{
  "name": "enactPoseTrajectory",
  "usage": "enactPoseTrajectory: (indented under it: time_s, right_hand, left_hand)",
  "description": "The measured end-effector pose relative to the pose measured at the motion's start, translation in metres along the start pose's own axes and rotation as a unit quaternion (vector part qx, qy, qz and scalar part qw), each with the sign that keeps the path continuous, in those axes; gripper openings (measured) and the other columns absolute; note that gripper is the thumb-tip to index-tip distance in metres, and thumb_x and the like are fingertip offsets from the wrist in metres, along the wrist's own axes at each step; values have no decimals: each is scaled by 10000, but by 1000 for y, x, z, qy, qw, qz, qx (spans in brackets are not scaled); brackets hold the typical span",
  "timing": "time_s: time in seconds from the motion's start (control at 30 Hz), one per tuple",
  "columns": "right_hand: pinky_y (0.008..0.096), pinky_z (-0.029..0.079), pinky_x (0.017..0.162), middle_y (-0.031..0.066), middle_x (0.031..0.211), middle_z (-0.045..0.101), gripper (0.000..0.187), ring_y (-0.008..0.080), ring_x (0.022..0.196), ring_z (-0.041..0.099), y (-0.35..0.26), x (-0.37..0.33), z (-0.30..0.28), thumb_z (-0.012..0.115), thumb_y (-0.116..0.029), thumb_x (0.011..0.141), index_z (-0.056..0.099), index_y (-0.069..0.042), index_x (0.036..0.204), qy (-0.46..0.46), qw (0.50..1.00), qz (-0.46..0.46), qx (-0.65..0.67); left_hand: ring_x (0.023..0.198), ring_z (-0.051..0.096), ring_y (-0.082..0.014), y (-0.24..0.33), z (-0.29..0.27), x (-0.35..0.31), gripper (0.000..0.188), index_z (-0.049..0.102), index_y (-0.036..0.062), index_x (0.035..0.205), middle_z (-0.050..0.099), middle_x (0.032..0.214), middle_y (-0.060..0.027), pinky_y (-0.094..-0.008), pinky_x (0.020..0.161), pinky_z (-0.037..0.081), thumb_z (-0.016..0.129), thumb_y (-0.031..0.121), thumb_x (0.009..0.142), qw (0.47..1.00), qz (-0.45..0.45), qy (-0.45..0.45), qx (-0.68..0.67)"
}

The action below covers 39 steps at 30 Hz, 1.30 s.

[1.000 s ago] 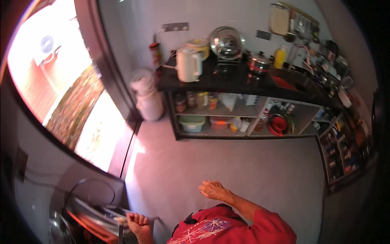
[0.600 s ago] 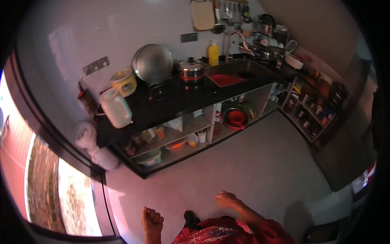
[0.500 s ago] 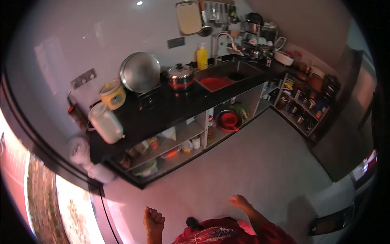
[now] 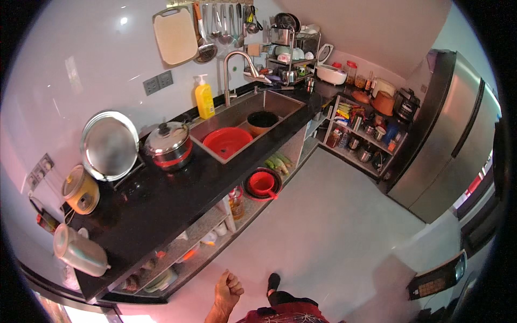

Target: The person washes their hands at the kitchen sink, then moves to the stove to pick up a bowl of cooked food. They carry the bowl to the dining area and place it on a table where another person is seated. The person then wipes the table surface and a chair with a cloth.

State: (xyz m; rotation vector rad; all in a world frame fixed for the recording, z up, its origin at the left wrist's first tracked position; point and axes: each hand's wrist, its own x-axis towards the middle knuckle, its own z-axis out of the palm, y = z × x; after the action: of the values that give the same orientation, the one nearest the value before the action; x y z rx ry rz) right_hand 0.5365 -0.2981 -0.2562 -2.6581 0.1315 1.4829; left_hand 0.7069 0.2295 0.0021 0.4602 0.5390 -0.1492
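My left hand (image 4: pixel 229 290) hangs over the floor at the lower middle, its fingers loosely curled, with nothing visible in them. It touches nothing and is nearest the open shelves under the black counter (image 4: pixel 161 207). My right hand is out of view. Along the counter stand a pale kettle (image 4: pixel 81 250), a yellow cooker (image 4: pixel 81 188), a round steel tray (image 4: pixel 110 145) leaning upright, and a lidded steel pot (image 4: pixel 168 146). In the sink (image 4: pixel 291 107) sit a red basin (image 4: pixel 226 142) and a dark round pan (image 4: pixel 262 122). Beside the sink is a yellow pump bottle (image 4: pixel 204 99).
A cutting board (image 4: pixel 175 39) and several ladles hang on the wall. Below the counter are a red saucepan (image 4: pixel 262 183) and green vegetables (image 4: pixel 279 161). A dish rack (image 4: pixel 293 59) fills the corner. A fridge (image 4: pixel 441 156) stands right, with a dark-framed object (image 4: pixel 439 277) nearer.
My view has turned and moved toward the sink side, so the counter sits further left. My right hand has left the picture, and one shoe now shows. My left hand stays curled.
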Motion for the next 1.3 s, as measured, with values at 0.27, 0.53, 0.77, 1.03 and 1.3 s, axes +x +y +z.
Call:
enactPoseTrajectory:
  time_s: [0.27, 0.53, 0.77, 1.03, 1.3]
  right_hand:
    - [439, 473, 791, 150, 843, 652, 540, 315, 850, 616, -62, 198, -314, 401, -515, 840, 681, -57, 782, 251, 966, -8, -63]
    - [401, 464, 612, 170, 748, 604, 106, 355, 684, 576, -309, 215, -581, 606, -128, 768, 593, -23, 765, 432, 769, -363, 302]
    - [370, 478, 627, 134, 837, 586, 127, 291, 700, 576, -314, 238, -672, 612, -34, 750, 586, -52, 872, 495, 765, -394, 124]
    - [380, 452, 609, 145, 799, 581, 86, 290, 715, 553, -329, 246, -783, 594, -50, 778, 591, -19, 857, 515, 768, -330, 188]
    - [408, 452, 632, 128, 829, 550, 83, 313, 712, 548, -471, 267, -1002, 561, -62, 813, 581, -29, 887, 499, 682, -523, 114]
  left_hand:
    - [425, 248, -86, 25, 145, 144, 312, 369, 178, 628, 267, 506, 68, -248, 432, 225, 505, 310, 876, 998, -28, -26, 56]
    - [436, 241, -82, 94, 181, 240, 333, 359, 172, 632, 251, 520, 55, -249, 420, 212, 472, 330, 902, 995, 87, 32, 36]
    - [448, 242, -81, 160, 211, 333, 326, 354, 160, 662, 258, 535, 49, -251, 429, 207, 441, 331, 926, 987, 151, 46, -19]
    - [461, 250, -88, 193, 276, 428, 310, 365, 155, 669, 254, 541, 49, -255, 445, 222, 431, 320, 923, 994, 99, 34, -26]
    - [423, 227, -87, 207, 282, 482, 301, 398, 191, 681, 247, 515, 57, -247, 406, 214, 452, 364, 921, 964, 209, 120, -112]
